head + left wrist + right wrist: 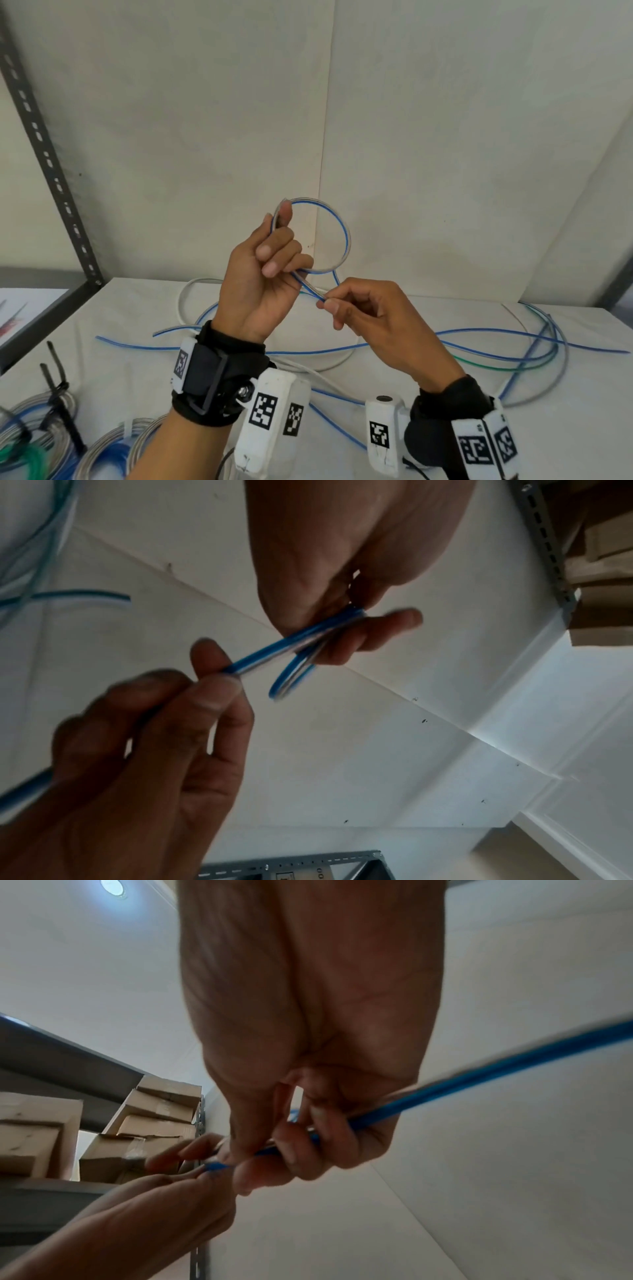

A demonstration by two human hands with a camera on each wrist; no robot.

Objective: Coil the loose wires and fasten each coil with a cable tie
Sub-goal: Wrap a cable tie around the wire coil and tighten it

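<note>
A blue-and-clear wire (345, 236) makes one round loop in the air above the table. My left hand (267, 274) is raised with its fingers curled round the loop where the strands cross (308, 639). Just to its lower right, my right hand (370, 315) pinches the same wire (253, 661) between thumb and fingertips. Behind that pinch the wire (479, 1074) trails off to the right. Loose blue, white and green wires (479, 353) lie tangled on the white table (120, 370).
Finished coils (113, 448) tied with black cable ties (56, 380) lie at the table's front left. A grey slotted shelf post (48, 154) rises at the left, with cardboard boxes (143, 1123) on shelving. A white wall stands behind.
</note>
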